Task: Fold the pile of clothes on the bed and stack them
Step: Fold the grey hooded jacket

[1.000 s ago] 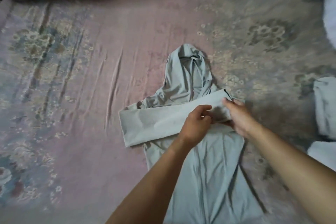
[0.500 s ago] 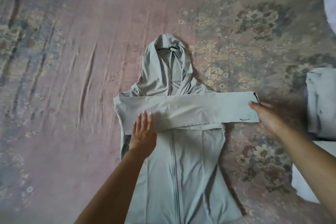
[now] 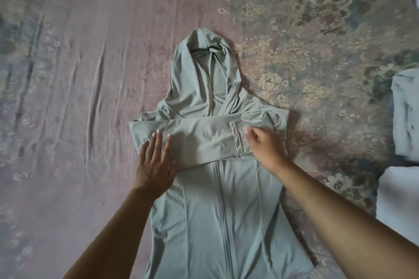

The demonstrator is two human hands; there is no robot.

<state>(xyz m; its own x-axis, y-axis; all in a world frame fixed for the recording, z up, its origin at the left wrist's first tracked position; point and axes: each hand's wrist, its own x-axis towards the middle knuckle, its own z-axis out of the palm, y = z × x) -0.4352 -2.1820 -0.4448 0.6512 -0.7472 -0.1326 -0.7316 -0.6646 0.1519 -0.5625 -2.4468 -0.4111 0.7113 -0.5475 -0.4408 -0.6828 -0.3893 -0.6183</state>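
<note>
A pale green zip-up hooded jacket (image 3: 226, 210) lies flat on the bed, hood (image 3: 199, 75) pointing away from me. One sleeve (image 3: 199, 138) is folded across the chest, and its cuff end (image 3: 238, 140) is doubled back over it at the right. My left hand (image 3: 154, 165) presses flat on the sleeve's left part, fingers straight. My right hand (image 3: 265, 145) rests on the folded-back cuff with fingers curled, pinching the fabric.
The bed is covered by a pink floral sheet (image 3: 90, 75). At the right edge lie a folded pale blue garment (image 3: 405, 115) and a white one (image 3: 399, 199) below it.
The sleeve end that stuck out to the right has been folded back inward by my right hand. My left hand stayed pressing on the sleeve's left part.
</note>
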